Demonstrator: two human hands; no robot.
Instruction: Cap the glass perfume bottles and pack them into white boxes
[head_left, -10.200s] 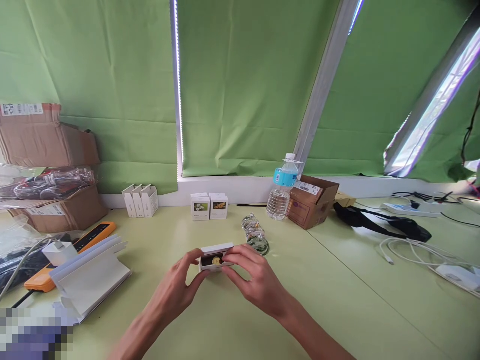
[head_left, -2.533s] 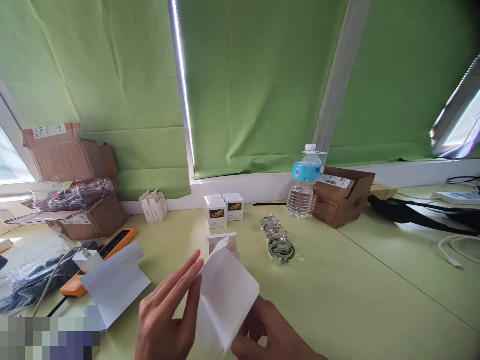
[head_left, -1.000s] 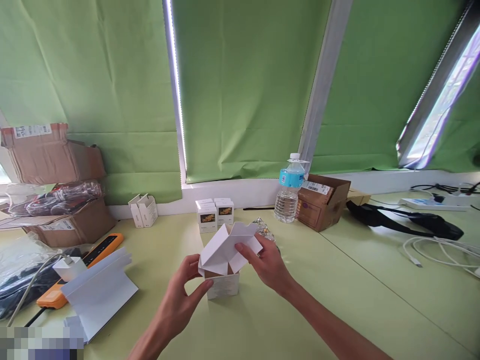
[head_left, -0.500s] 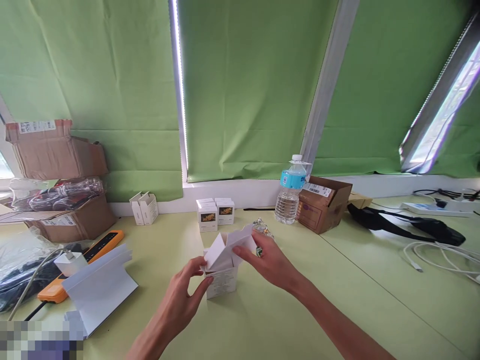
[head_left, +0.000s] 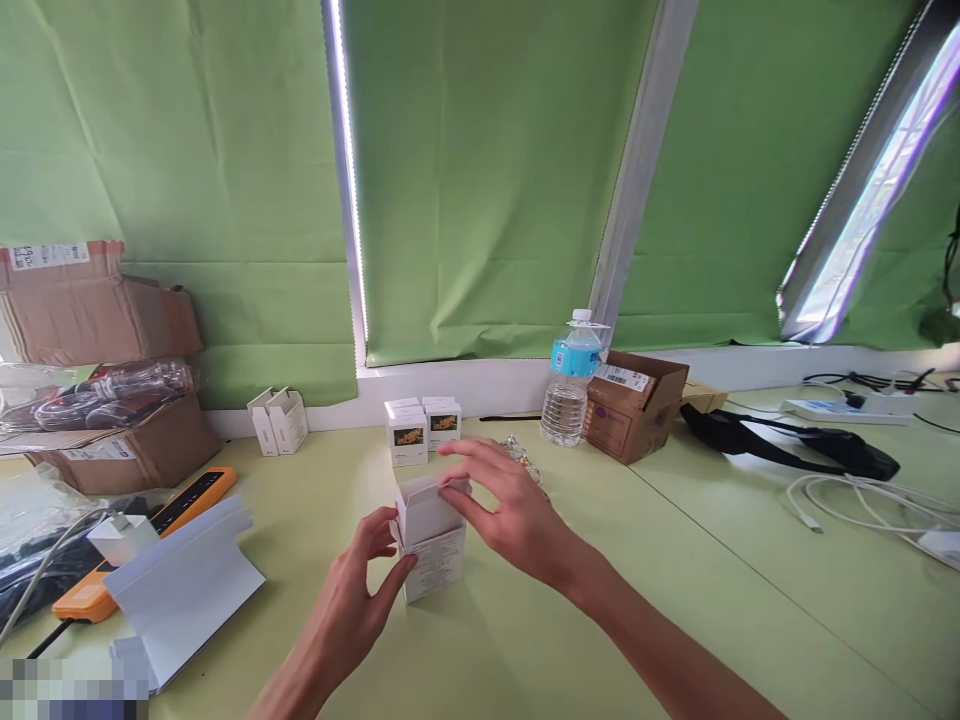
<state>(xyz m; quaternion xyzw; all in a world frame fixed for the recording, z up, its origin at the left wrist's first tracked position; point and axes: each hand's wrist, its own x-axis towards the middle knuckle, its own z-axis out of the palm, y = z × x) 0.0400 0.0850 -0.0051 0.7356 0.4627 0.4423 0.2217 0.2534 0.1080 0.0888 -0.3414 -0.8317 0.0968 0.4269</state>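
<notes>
Far left on table (head_left: 675,600): folded white card (head_left: 184,590). Next, left hand (head_left: 352,600) clasping side of small white box (head_left: 433,555); stands upright mid-table. Right hand (head_left: 510,510) laid loose over top flap (head_left: 420,498), fingers flat, gripping nothing. Behind right: water bottle (head_left: 566,390).

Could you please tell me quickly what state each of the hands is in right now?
Left hand: closed around the small white box, gripping its side.
Right hand: open, fingers laid on the box's top flap.
</notes>
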